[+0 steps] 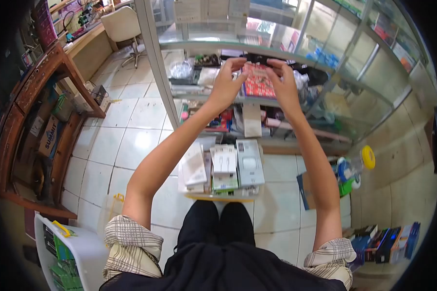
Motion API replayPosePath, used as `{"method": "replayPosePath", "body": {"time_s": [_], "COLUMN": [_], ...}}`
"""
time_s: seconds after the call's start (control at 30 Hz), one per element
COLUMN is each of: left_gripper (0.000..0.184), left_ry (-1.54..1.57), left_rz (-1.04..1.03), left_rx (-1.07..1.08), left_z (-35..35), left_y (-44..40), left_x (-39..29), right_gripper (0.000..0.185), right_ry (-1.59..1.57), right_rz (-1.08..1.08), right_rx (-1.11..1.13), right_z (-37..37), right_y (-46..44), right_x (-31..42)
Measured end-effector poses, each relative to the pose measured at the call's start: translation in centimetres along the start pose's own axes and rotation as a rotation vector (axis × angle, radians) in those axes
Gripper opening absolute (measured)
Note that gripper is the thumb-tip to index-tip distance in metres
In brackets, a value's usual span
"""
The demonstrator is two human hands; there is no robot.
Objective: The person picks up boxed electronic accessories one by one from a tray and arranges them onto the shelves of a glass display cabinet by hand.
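Because the red pack point(260, 83) is sitting at shelf level inside the cabinet point(156, 63), the left hand point(226, 83) and right hand point(285, 86) are curving half-open around its sides, apparently for balanced support; whether they are gripping it, one cannot tell. Boxes point(249, 162) are lying below, grouped compactly.

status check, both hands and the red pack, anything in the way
Left hand, right hand flanking red patterned pack, grip unclear. Pack at shelf height. White boxes stacked low between legs and cabinet.
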State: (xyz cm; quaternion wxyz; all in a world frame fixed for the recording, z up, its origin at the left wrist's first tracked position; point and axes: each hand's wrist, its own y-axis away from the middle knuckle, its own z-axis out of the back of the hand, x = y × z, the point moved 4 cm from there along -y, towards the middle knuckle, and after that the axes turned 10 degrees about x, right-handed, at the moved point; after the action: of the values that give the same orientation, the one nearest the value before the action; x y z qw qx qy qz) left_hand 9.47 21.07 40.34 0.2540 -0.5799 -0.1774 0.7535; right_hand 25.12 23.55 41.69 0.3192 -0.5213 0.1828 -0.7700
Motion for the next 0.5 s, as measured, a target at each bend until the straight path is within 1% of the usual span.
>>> {"method": "replayPosePath", "body": {"time_s": [0.03, 0.07, 0.1, 0.13, 0.17, 0.2, 0.23, 0.27, 0.3, 0.33, 0.37, 0.4, 0.43, 0.47, 0.5], "left_gripper": [0.038, 0.037, 0.036, 0.035, 0.031, 0.032, 0.034, 0.035, 0.036, 0.037, 0.039, 0.039, 0.041, 0.043, 0.043], "left_ry": [-0.028, -0.046, 0.038, 0.004, 0.050, 0.048, 0.027, -0.021, -0.042, -0.085, -0.131, -0.130, -0.236, -0.343, -0.346], "left_rz": [0.030, 0.084, 0.123, 0.172, 0.110, 0.169, 0.213, 0.258, 0.301, 0.290, 0.279, 0.280, 0.296, 0.312, 0.317], "left_rx": [0.022, 0.064, 0.085, 0.138, 0.124, 0.131, 0.127, 0.188, 0.206, 0.190, 0.169, 0.168, 0.131, 0.094, 0.093], "left_z": [-1.0, -2.2, -3.7, -5.2, -7.1, -8.6, -10.0, -11.3, -12.3, -13.2, -14.0, -14.8, -15.4, -15.8, -16.2], "left_y": [2.1, 4.1, 5.8, 7.6, 9.3, 11.0, 12.8, 14.6, 16.0, 17.4, 18.6, 19.7, 20.7, 21.5, 22.1], "left_x": [0.5, 1.7, 3.4, 4.8, 6.8, 6.5, 5.8, 5.8, 4.8, 4.5, 4.4, 4.7, 5.1, 5.6, 5.5], "right_gripper": [0.029, 0.030, 0.029, 0.029, 0.029, 0.030, 0.031, 0.032, 0.035, 0.039, 0.039, 0.041, 0.043, 0.043, 0.044], "right_ry": [0.079, 0.157, 0.147, -0.037, -0.047, 0.062, 0.104, 0.150, 0.146, 0.049, 0.052, 0.065, 0.076, 0.072, 0.022], "right_rz": [-0.029, -0.034, -0.111, -0.224, -0.311, -0.322, -0.403, -0.483, -0.477, -0.595, -0.595, -0.643, -0.691, -0.691, -0.745], "right_rx": [0.039, 0.020, 0.018, 0.061, 0.056, 0.093, 0.108, 0.123, 0.117, 0.129, 0.128, 0.151, 0.175, 0.180, 0.185], "right_z": [0.1, 0.0, -0.2, -0.8, -1.2, -1.6, -2.0, -2.1, -2.4, -2.9, -3.1, -3.5, -3.8, -4.1, -4.4], "right_y": [2.5, 4.9, 7.6, 9.9, 12.4, 14.7, 17.1, 19.4, 21.4, 23.7, 25.1, 26.5, 27.4, 27.9, 28.2], "right_x": [-0.6, -3.2, -4.2, -5.7, -6.5, -9.1, -9.8, -10.2, -10.8, -13.1, -13.7, -14.1, -14.0, -13.8, -13.0]}}
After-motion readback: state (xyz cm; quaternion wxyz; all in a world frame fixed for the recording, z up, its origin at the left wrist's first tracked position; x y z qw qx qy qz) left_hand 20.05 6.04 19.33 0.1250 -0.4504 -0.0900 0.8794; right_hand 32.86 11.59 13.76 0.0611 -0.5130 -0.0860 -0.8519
